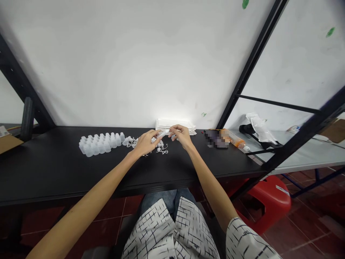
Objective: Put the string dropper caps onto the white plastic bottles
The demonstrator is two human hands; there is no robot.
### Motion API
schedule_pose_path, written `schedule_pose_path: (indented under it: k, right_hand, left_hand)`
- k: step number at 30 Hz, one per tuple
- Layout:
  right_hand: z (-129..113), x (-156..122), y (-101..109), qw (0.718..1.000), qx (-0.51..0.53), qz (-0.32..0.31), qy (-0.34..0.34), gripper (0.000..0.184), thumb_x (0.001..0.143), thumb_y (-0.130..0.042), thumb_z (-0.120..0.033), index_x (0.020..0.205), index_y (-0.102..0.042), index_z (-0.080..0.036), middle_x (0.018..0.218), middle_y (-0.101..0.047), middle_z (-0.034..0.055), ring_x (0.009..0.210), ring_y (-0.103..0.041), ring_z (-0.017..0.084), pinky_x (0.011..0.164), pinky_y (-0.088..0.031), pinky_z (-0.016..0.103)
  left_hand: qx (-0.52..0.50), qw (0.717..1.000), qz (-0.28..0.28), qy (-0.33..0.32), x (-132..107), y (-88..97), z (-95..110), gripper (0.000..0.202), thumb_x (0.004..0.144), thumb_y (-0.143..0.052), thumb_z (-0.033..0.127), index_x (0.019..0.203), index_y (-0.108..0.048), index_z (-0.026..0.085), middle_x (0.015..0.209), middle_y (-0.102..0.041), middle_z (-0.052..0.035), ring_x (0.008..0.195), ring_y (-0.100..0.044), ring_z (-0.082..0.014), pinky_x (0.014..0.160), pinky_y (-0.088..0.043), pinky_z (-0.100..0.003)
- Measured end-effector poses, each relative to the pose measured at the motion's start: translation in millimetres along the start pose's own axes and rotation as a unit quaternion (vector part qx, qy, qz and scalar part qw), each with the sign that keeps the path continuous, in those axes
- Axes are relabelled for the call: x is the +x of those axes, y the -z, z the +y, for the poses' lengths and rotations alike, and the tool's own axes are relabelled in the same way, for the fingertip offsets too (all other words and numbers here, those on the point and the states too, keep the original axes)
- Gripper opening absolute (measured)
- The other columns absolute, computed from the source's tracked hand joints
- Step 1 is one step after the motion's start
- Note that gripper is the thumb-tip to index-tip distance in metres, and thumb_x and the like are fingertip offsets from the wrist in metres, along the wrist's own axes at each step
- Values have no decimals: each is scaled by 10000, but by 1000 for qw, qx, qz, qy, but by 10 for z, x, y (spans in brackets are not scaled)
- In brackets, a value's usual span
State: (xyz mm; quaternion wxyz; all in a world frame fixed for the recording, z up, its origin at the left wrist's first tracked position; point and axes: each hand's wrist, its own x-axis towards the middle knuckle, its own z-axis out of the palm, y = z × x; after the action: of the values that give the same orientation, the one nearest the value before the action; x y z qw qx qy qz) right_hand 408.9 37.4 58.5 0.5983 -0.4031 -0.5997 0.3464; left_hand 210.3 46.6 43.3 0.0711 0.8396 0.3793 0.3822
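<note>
Above the black table, my left hand (146,144) and my right hand (182,136) are close together. Between their fingers is a narrow, clear plastic piece (163,133), perhaps a small bag or tube; its kind is hard to make out. Left thumb and fingers pinch its near end, while the right fingertips grip the far end. Under and beside the hands lie loose white cords with small white parts (162,148). To the left, several translucent white plastic bottles (101,144) stand upright in rows. A stack of flat white packets (188,126) lies behind the hands.
The black table (61,169) runs against a white wall. At right are a pixelated dark object (215,138) and an orange-labelled drink bottle (237,141). Black metal posts (250,54) frame both sides. A red stool (275,201) is below right; cardboard (9,141) sits far left.
</note>
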Motion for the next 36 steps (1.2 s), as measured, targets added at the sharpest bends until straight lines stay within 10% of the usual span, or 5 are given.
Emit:
schedule_pose_path:
  k: [5,11,18,36]
  right_hand:
    - [1,65,303,978,-119,153,71,205,792,-574,-392,764,-592,-189,714,-599,22,665,-638,176,492,-467,244]
    - [25,63,554,869,-380,312,62,225,874,-484,-341,820,-628,-177,839,-668,67,774,-625,199,747,-443,315]
    - [104,55,549,822,-514,243,-29,218,909,-476,-271,923,-681,-198,956,-680,66,821,-608,188,708,-386,275]
    - [274,93,517,827,-533,166,-65,244,899,-478,-299,971,-705,-244,1009,-708,43,923,-630,217,781,-442,299]
  left_hand:
    - [7,1000,16,16,6,66,-13,382,906,-475,442,1146,-661,210,1052,-676,-48,779,-610,-169,658,-462,-269]
    - [29,999,5,16,-3,111,1,346,919,-448,430,1035,-696,218,1078,-675,-41,776,-614,-172,683,-448,-287]
    - [59,998,-4,14,-7,99,-11,332,924,-440,412,996,-708,230,1090,-672,-23,787,-612,-171,679,-433,-287]
    - [93,996,-12,1,-5,85,-28,339,926,-442,404,937,-730,225,1077,-670,-28,825,-613,-179,667,-436,-286]
